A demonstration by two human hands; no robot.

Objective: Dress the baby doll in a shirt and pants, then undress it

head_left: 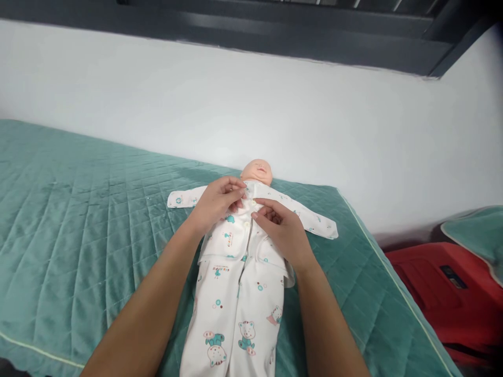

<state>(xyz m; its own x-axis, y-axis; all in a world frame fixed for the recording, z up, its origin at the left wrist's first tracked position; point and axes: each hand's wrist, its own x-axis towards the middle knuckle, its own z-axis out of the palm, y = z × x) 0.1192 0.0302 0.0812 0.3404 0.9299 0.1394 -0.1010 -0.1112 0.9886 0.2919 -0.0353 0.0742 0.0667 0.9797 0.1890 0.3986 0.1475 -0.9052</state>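
A baby doll (pixel 257 170) lies on its back, its bald head toward the wall. It is dressed in a white baby jacket (pixel 228 241) with teal animal prints and sleeves spread to both sides. White printed pants (pixel 231 314) cover its legs. My left hand (pixel 222 201) is at the upper chest, fingers closed on the jacket's front edge below the neck. Just to the right and lower, my right hand (pixel 281 225) pinches the other side of the front opening beside a small button (pixel 253 203). Another button (pixel 247 224) shows lower on the front. The fingers partly hide the cloth they grip.
A green quilted cover (pixel 98 220) lies under the doll, with a pale piped edge at the right. Behind stands a white wall (pixel 236 110) below a dark frame (pixel 236 34). A red plastic object (pixel 451 298) with green cloth (pixel 477 235) is at the right.
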